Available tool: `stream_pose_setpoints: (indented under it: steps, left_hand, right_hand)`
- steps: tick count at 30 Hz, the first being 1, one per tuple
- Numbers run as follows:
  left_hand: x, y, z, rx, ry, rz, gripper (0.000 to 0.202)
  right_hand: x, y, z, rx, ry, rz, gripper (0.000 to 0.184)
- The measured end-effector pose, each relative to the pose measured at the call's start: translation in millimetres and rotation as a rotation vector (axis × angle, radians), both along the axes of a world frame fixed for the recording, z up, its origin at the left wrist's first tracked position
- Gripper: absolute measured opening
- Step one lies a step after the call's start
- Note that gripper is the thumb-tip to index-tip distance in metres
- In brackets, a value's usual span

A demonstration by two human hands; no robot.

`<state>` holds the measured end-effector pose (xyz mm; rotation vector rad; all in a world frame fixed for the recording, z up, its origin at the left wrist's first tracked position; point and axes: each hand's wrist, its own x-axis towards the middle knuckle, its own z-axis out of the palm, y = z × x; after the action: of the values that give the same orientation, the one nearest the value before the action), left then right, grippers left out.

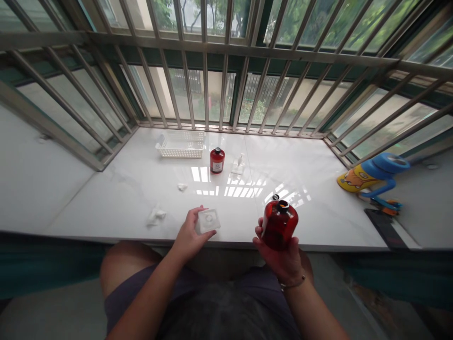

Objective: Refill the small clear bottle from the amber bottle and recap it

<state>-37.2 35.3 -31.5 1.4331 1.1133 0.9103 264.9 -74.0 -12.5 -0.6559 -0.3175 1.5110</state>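
Observation:
My left hand (191,236) is closed around a clear, square-sided bottle (208,221) with a round opening on top, near the counter's front edge. In my right hand (279,259) is a dark red bottle (281,226), uncapped, its open neck facing up toward me. Just behind it on the counter lies a small black cap (275,197). A second red bottle (217,161) with a black cap and a white label stands further back. Beside that one is a clear pump top (241,159) over a small clear piece (238,168).
A white plastic basket (181,145) sits at the back left of the white counter (116,189). Crumpled white tissues (156,216) lie at left. At right are a blue and yellow flask (370,174) and a dark phone (384,229). Metal window bars (226,49) rise behind.

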Motion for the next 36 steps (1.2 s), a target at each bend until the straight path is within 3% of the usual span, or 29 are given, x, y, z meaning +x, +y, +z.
stream_pose_setpoints:
  steps: [5, 12, 17, 20, 23, 26, 28, 30, 32, 36]
  left_hand:
    - [6.3, 24.1, 12.4, 0.041, 0.112, -0.015, 0.074]
    - [9.2, 48.8, 21.1, 0.083, 0.270, -0.019, 0.077]
    - [5.5, 55.7, 14.9, 0.064, 0.313, -0.028, 0.078]
    - [1.4, 52.4, 20.7, 0.117, 0.345, -0.038, 0.090]
    - [-4.3, 36.2, 37.9, 0.265, 0.391, 0.048, 0.100]
    - [-8.3, 4.2, 58.4, 0.346, 0.319, 0.111, 0.086]
    - [-6.9, -22.2, 67.9, 0.281, 0.147, 0.013, 0.087]
    - [-0.7, -47.4, 72.3, 0.132, -0.066, -0.157, 0.104]
    - [9.0, -66.9, 72.9, 0.022, -0.149, -0.264, 0.116]
    - [24.0, -82.1, 70.9, -0.058, -0.146, -0.154, 0.092]
  right_hand:
    - [2.7, -13.9, -12.3, 0.036, -0.165, 0.067, 0.090]
    - [-8.3, -12.7, -8.9, 0.105, -0.249, 0.119, 0.085]
    - [-19.3, -8.3, -4.4, 0.108, -0.299, 0.144, 0.107]
    - [-27.1, -8.7, 0.4, 0.090, -0.280, 0.215, 0.114]
    - [-35.7, -9.3, 4.4, 0.074, -0.238, 0.265, 0.114]
    - [-45.8, -8.9, 4.8, 0.084, -0.215, 0.308, 0.110]
    - [-54.7, -8.4, 3.3, 0.092, -0.203, 0.364, 0.105]
    - [-65.4, -7.8, 1.1, 0.099, -0.192, 0.397, 0.102]
    - [-76.7, -7.1, -0.4, 0.112, -0.212, 0.383, 0.099]
    - [-89.7, -4.2, 3.0, 0.188, -0.378, 0.345, 0.089]
